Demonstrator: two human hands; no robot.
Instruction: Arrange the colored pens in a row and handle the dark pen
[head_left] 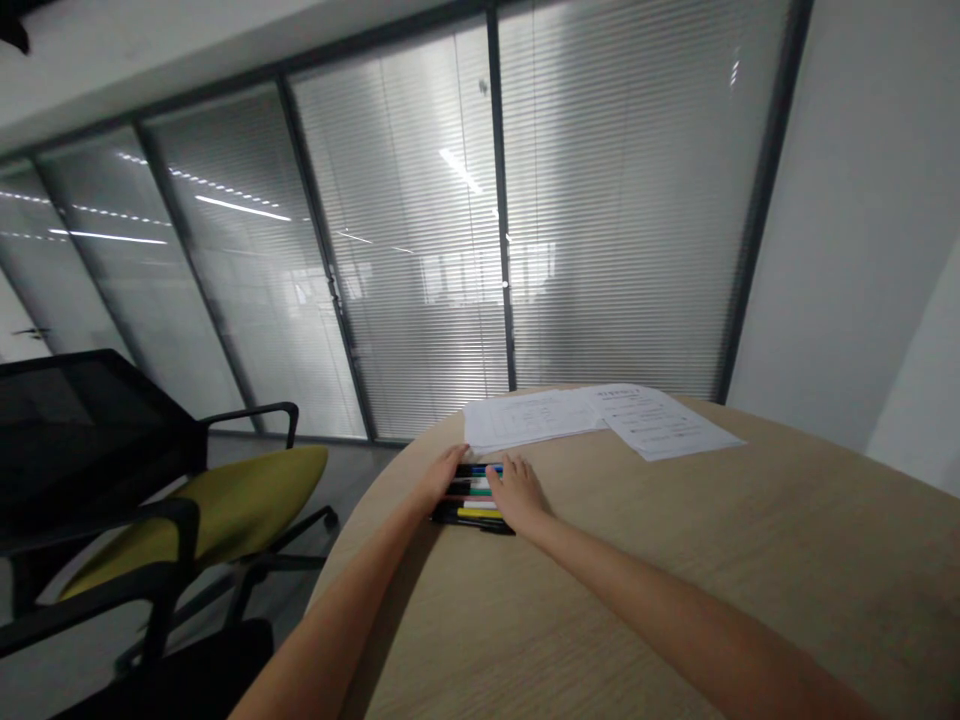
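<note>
Several pens and markers lie side by side in a row on the round wooden table, among them a yellow marker [480, 513] and a black pen [496, 530] at the near edge. My left hand [441, 477] rests against the left ends of the row, its fingers stretched forward. At the right ends is my right hand [519, 492], fingers apart and thumb over the pens. Both hands touch the row and partly cover its ends. Neither hand is wrapped round a pen.
Printed white papers [667, 425] lie beyond the hands towards the table's far edge. To the left stands a chair with a yellow-green seat [240, 505] and black armrests. Behind the table runs a glass partition with blinds [622, 220], meeting a white wall [847, 240].
</note>
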